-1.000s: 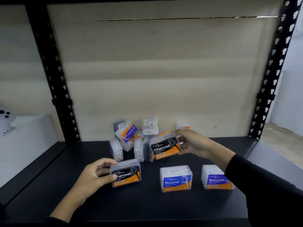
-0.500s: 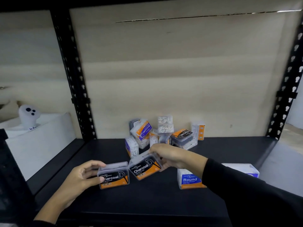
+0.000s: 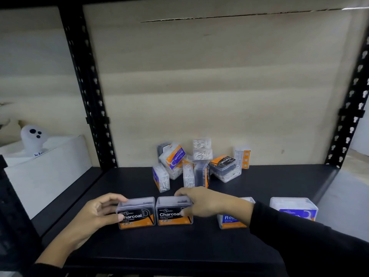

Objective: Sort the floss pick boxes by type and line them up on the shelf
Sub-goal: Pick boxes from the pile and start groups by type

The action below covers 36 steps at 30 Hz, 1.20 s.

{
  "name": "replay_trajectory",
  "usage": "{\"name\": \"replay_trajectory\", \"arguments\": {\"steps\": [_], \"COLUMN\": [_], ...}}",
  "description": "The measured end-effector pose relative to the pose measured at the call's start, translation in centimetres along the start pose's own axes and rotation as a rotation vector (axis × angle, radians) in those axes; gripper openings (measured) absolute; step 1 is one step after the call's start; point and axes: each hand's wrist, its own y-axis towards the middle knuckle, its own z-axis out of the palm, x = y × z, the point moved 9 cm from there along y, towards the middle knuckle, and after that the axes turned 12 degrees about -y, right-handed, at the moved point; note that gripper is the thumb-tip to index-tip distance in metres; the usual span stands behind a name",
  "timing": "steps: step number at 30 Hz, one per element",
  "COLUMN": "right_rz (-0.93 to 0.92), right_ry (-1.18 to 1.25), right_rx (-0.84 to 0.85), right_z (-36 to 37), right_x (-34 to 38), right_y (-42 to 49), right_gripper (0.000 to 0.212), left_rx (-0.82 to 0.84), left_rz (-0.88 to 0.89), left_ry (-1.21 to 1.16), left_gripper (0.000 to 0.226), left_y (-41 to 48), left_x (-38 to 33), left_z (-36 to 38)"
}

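Took the shelf [image 3: 179, 246] board as a dial: 12 = back wall [image 3: 219, 86], 6 = front lip. The front row ran approx 7 to 4.

L hand [image 3: 97, 213] gripped the first Charcoal box [image 3: 137, 213] at 7, thumb on the label face, fingers curled over the lid's far edge. It prob. acted as a fixed stop so the row wouldn't slide. R hand [image 3: 207, 204] held the second Charcoal box [image 3: 173, 211] at 6, fingers draped over the top, thumb pressed on the front label. That was a narrow pinch, w/ the box flat on the board.

The two sat side by side, walls touching or v. nearly, labels facing out. Same type together, as the sort asks. Round box [image 3: 229, 220] stood at 5, partly hidden behind that hand's wrist, w/ a gap btwn it and the Charcoal pair. Smooth box [image 3: 293, 207] was at 4, well apart again. The gaps looked deliberate: room for each type's group to grow.

Unsorted pile [image 3: 197, 164] lay at 12 against the wall. It had a tilted Smooth carton [image 3: 175, 155], a tilted Charcoal carton [image 3: 225, 162] and clear cases of white picks [image 3: 202, 148], some on end.

Judged approx a third done, pile not yet sorted. Next move prob. needs the R hand to let go w/o nudging the pair, then reach to 12. Risk: pulling from the leaning heap could topple its neighbours.

At 9, past the upright post [image 3: 87, 96], a ghost figure [image 3: 33, 138] sat on a white block [image 3: 46, 172].
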Motion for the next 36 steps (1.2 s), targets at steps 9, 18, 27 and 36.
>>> {"name": "replay_trajectory", "arguments": {"steps": [9, 18, 27, 36], "right_rz": [-0.019, 0.218, 0.122, 0.041], "right_ry": [0.033, -0.096, -0.607, -0.635], "right_rx": [-0.200, -0.580, -0.621, -0.654], "right_z": [-3.2, -10.4, -11.6, -11.6], "right_x": [-1.5, -8.5, -8.7, -9.0], "right_y": [0.5, 0.9, 2.5, 2.9], "right_gripper": [0.044, 0.035, 0.063, 0.052], "left_rx": [0.011, -0.071, 0.197, 0.351], "left_rz": [0.098, 0.323, 0.370, 0.363], "left_ry": [0.008, 0.364, 1.019, 1.033], "left_gripper": [0.062, 0.036, 0.074, 0.082], "left_y": [1.3, 10.8, 18.6, 21.2], "left_x": [-3.2, -9.2, -10.0, -9.1], "left_z": [0.9, 9.2, 18.9, 19.6]}}
